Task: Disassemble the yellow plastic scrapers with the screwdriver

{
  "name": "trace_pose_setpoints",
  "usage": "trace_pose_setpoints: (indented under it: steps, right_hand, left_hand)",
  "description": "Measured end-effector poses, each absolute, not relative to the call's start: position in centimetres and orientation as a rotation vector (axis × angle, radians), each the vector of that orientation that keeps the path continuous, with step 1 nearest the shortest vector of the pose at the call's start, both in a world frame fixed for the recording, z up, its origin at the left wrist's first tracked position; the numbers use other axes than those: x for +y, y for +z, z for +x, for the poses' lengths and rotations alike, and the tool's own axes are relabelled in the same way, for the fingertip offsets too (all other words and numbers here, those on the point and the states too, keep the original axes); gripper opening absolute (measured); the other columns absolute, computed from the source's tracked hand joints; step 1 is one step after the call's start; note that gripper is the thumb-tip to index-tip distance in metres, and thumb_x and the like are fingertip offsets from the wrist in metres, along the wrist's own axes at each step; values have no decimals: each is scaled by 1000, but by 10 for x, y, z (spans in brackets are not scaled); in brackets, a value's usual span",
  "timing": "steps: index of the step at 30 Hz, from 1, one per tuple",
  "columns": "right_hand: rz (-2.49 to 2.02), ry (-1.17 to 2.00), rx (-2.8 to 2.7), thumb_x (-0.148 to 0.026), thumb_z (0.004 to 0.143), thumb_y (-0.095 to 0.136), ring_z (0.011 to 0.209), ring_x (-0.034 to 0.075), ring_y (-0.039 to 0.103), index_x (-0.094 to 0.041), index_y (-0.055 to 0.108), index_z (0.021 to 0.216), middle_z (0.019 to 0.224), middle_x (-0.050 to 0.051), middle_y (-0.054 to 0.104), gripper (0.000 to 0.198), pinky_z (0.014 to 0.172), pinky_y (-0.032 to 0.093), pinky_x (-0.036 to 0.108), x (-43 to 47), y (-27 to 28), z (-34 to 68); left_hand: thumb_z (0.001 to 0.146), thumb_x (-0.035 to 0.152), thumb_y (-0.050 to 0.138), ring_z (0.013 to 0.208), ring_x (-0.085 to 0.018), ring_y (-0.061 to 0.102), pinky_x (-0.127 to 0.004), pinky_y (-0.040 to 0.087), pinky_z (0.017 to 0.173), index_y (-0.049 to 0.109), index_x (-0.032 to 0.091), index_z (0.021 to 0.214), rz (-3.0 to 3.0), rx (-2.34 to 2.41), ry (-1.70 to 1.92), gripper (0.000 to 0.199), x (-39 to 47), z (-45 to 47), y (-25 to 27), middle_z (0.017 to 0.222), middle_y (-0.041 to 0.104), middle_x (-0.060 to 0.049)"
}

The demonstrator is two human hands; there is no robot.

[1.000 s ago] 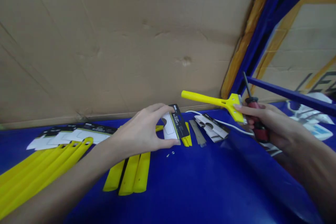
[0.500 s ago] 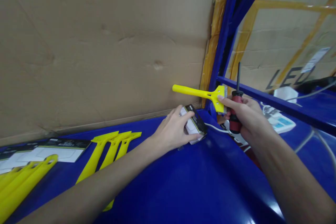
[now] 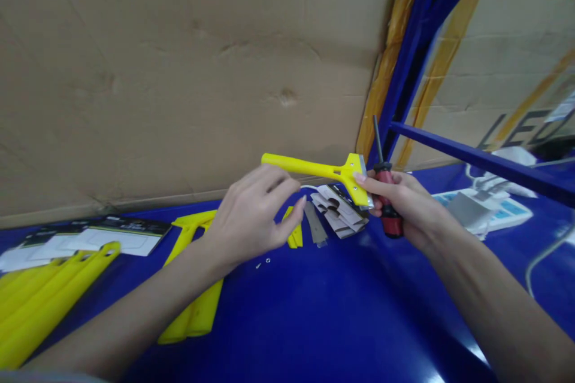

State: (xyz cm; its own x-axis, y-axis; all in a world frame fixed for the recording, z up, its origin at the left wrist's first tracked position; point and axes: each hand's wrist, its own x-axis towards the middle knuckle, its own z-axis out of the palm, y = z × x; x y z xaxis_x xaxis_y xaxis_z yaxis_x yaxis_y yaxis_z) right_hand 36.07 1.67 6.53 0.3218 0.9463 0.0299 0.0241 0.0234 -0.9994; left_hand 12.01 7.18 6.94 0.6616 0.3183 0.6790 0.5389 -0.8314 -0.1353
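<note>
My right hand (image 3: 404, 197) is closed around a red and black screwdriver (image 3: 390, 200) with its shaft pointing up. The same hand pinches a yellow scraper (image 3: 309, 166) by its head, where a metal blade edge (image 3: 365, 176) shows. Nothing shows in my left hand (image 3: 256, 209); its thumb and fingers are bent but apart, just below the scraper's handle. Beyond it on the blue surface lie a small yellow plate (image 3: 295, 234), a grey flat strip (image 3: 315, 224) and several folded packaging cards (image 3: 340, 212). Two tiny screw-like parts (image 3: 268, 261) lie nearer me.
Yellow scrapers (image 3: 204, 311) lie partly under my left forearm, and more yellow handles (image 3: 63, 293) are at the left beside black and white cards (image 3: 126, 236). A cardboard box (image 3: 179, 102) stands behind. A blue frame bar (image 3: 471, 155) and a power strip (image 3: 507, 212) are at the right.
My left hand has let go of the packaging cards and moved left. The yellow plate, grey strip and tiny parts now show. My right hand still holds the scraper and screwdriver.
</note>
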Motion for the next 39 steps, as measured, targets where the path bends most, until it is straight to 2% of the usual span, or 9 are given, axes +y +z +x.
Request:
trace_pose_setpoints:
  steps: [4,11,14,16,19,22,26,30,39]
  right_hand:
    - [-1353,1042,-1110,-49,52,98,40,7,43,-21,52,55,43,-4,51,54,38,31,22,14,59,332]
    - [-1272,1267,-1342,-47,58,96,43,8,46,-19,65,85,51,-8,53,49,40,39,20,7,47,279]
    - [-1299,1200,-1402,-58,73,84,42,9,46,-18,67,95,52,-7,55,49,41,37,22,9,43,272]
    - [-1322,1137,-1409,-56,78,79,45,9,48,-16,66,110,62,-3,65,53,45,39,24,9,45,274]
    - [-1330,1192,-1348,-36,70,87,56,12,59,-20,54,130,87,3,76,70,53,46,25,4,55,285]
    - [-1369,1165,-1408,-31,75,84,65,14,65,-24,58,122,100,5,78,54,60,53,28,-4,65,302]
    - [-1363,902,-1617,-40,76,87,90,22,73,-23,78,105,104,7,80,35,69,57,28,-12,64,330]
    - [-1324,682,-1447,-39,69,93,69,18,73,-25,81,97,89,5,81,33,60,58,25,-18,51,351]
    - [-1290,679,-1441,-38,69,94,49,14,67,-23,84,82,72,7,80,22,45,54,19,-20,42,347]
  left_hand:
    - [96,38,59,120,-33,60,-49,52,101,66,15,130,-2618,-729,-735,42,71,82,82,128,67,-17]
    - [93,53,63,105,-28,73,-36,58,87,71,29,128,-3154,-1156,-392,44,53,30,81,115,78,-5]
    - [96,52,54,83,-24,75,-32,59,67,67,25,131,-3429,-1504,-435,46,43,17,83,90,78,-3]
    - [97,45,51,67,-21,73,-30,57,58,60,22,137,-3597,-1835,-561,47,40,13,81,76,73,-1]
    - [91,33,62,69,-21,75,-32,61,62,41,21,150,-3624,-2343,-1029,64,38,11,71,86,75,-4]
    - [88,24,69,73,-23,78,-27,59,54,26,20,156,-3558,-2512,-1462,81,34,15,59,89,74,-5]
    - [95,24,66,67,-20,77,-21,57,49,23,18,158,-3482,-2645,-1587,76,23,27,50,93,75,-7]
    - [99,29,64,61,-17,76,-20,57,49,25,17,158,-3400,-2839,-1572,71,19,32,44,102,76,-11]
    - [82,42,78,38,-13,59,-18,42,33,21,9,156,-3365,-2671,-1475,99,32,26,44,72,71,0]
